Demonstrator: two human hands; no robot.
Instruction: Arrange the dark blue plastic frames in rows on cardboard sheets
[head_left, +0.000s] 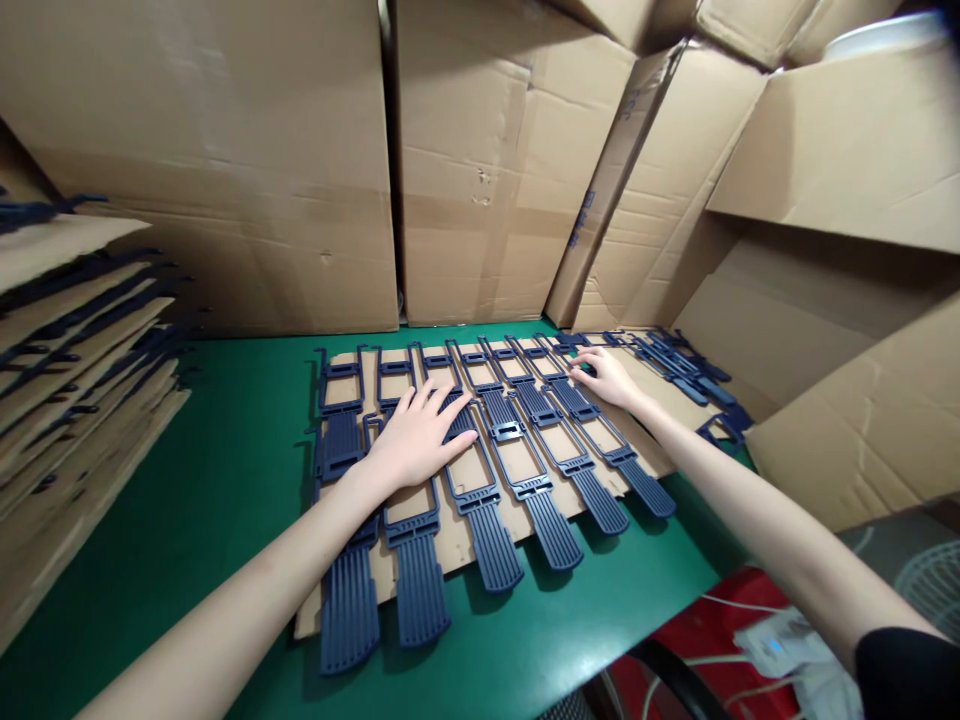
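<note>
Dark blue plastic frames point(470, 467) with ribbed, paddle-like ends lie in two overlapping rows on a cardboard sheet point(529, 462). My left hand point(420, 435) rests palm down over the middle-left frames, fingers spread and holding nothing. It hides parts of the frames beneath. Farther right, my right hand point(606, 378) is at the far row, its fingertips and thumb bent closely around the edge of a dark blue plastic frame point(559, 375). Several ribbed ends point(551, 530) stick out past the near edge of the cardboard.
On the left stands a stack of cardboard sheets point(97, 440) with dark parts between them. Large cardboard boxes point(495, 180) line the back and right of the green table point(247, 400). More loose blue parts point(679, 365) lie at the right. Cables and a red surface point(675, 650) show below.
</note>
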